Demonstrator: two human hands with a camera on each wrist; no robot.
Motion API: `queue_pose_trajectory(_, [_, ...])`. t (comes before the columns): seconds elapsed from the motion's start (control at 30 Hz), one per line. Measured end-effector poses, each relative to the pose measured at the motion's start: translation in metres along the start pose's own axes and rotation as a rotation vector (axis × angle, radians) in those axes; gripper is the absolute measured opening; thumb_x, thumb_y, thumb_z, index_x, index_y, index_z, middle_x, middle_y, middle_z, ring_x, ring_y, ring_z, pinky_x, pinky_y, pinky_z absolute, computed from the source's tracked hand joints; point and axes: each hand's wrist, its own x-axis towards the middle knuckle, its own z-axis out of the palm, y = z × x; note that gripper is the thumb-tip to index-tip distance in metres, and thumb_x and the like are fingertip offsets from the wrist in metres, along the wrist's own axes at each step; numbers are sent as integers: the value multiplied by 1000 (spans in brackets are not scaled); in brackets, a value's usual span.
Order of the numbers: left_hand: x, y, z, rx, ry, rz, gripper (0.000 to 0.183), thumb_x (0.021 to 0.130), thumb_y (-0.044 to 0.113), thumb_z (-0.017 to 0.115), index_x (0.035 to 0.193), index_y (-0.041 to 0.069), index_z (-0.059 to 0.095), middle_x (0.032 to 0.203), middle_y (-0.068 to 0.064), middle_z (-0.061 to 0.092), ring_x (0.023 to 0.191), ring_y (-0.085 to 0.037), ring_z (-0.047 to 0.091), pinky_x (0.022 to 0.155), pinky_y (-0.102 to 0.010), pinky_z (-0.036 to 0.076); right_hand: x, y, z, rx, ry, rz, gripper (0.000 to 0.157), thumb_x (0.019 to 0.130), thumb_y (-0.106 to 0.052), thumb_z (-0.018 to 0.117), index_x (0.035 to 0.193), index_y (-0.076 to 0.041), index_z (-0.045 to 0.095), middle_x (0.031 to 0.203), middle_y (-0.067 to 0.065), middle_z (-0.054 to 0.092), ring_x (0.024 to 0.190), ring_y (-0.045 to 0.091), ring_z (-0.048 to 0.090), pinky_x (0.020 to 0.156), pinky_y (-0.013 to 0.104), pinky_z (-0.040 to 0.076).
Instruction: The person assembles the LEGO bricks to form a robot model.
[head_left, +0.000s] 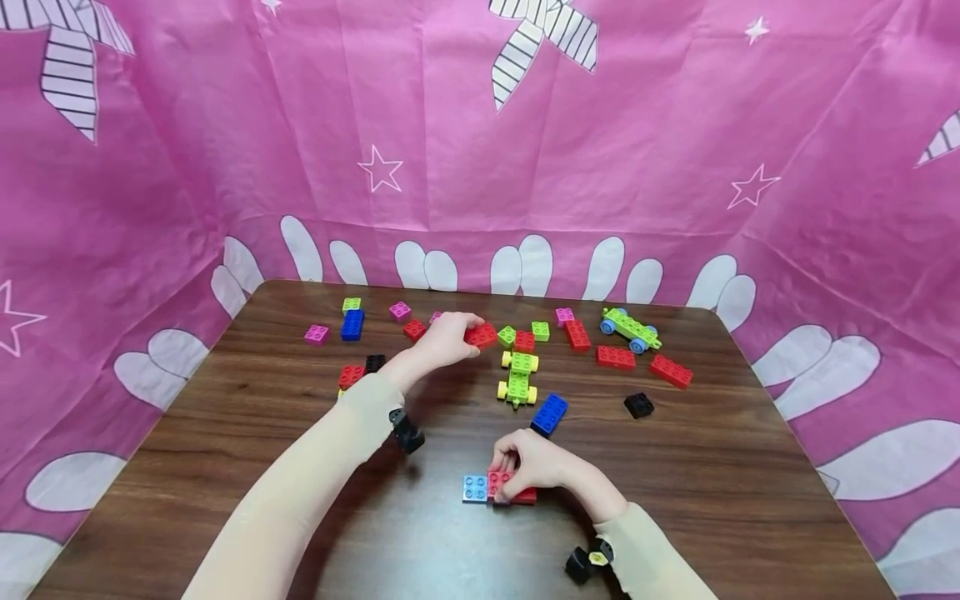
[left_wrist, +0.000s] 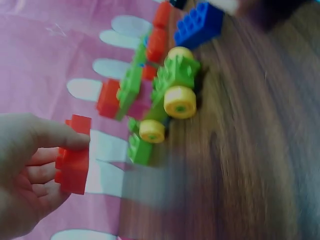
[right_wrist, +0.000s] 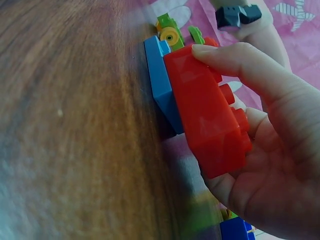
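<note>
Far out over the table's back half, my left hand (head_left: pixel 447 338) pinches a red toy brick (left_wrist: pixel 75 170) between thumb and fingers, its studs toward the palm. Nearer to me, my right hand (head_left: pixel 536 460) grips another red brick (right_wrist: pixel 200 115), thumb on one side and fingers curled behind. Right beside that brick is a light blue brick (head_left: pixel 475 488), which the red one partly covers in the right wrist view. A green car base (head_left: pixel 518 379) with yellow wheels stands between the two hands. Close past my right fingers lies a dark blue brick (head_left: pixel 550 414).
Several red bricks (head_left: pixel 616 357) lie at the back right, near a green car base (head_left: pixel 630 329) with blue wheels. A black brick (head_left: pixel 639 405) sits further right. At the back left are a blue brick (head_left: pixel 352 325) and a pink brick (head_left: pixel 317 334). Pink cloth (head_left: pixel 480 167) hangs behind the table.
</note>
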Motion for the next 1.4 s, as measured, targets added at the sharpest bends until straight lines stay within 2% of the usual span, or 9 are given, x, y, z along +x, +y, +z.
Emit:
queue_pose_trajectory(0.23, [-30, 16, -6, -71, 38, 78, 54, 80, 12, 76, 131, 3, 58, 126, -12, 64, 115, -24, 59, 98, -38, 48, 1, 2, 2, 19, -1, -14, 22, 67, -17, 85, 80, -10, 69, 67, -13, 60, 62, -2, 54, 58, 18, 49])
queue_pose_trajectory(0.53, [-68, 24, -10, -109, 70, 237, 47, 81, 13, 75, 126, 7, 62, 117, -9, 65, 100, -20, 60, 88, -38, 52, 1, 3, 1, 27, -6, -26, 23, 68, -18, 85, 81, -8, 69, 69, -10, 62, 64, -2, 54, 59, 19, 50])
queue_pose_trajectory(0.83, [-96, 16, -5, -132, 12, 418, 43, 85, 19, 73, 125, 10, 62, 116, -4, 65, 102, -15, 59, 86, -32, 52, 1, 3, 0, 16, -9, -9, 23, 68, -19, 85, 82, -10, 69, 68, -13, 60, 64, -2, 55, 60, 19, 50])
queue_pose_trajectory(1.0, [-112, 11, 0, -149, -32, 452, 44, 86, 21, 72, 127, 11, 61, 118, -4, 64, 103, -16, 59, 84, -30, 52, 2, 4, 0, 20, -10, -14, 23, 68, -19, 85, 83, -9, 70, 69, -13, 62, 64, -2, 55, 60, 19, 51])
queue_pose_trajectory(1.1, [-119, 8, 6, -147, -55, 445, 43, 85, 20, 73, 125, 12, 61, 117, -3, 64, 102, -15, 58, 85, -31, 52, 1, 4, 0, 27, -10, -11, 23, 69, -19, 85, 83, -10, 70, 69, -12, 63, 64, -1, 56, 60, 20, 51])
queue_pose_trajectory(1.23, [-126, 3, 16, -126, -77, 460, 41, 83, 18, 74, 122, 13, 63, 114, -2, 64, 100, -13, 58, 85, -29, 51, 1, 3, 0, 38, -10, -3, 22, 68, -18, 84, 82, -10, 69, 69, -12, 63, 64, 0, 56, 59, 20, 51])
queue_pose_trajectory(1.4, [-130, -4, 29, -138, -128, 511, 38, 79, 15, 76, 116, 13, 66, 107, 0, 65, 95, -9, 58, 81, -24, 50, 1, 2, 0, 47, -10, -2, 23, 68, -17, 84, 80, -9, 67, 68, -12, 60, 63, -1, 54, 58, 19, 49])
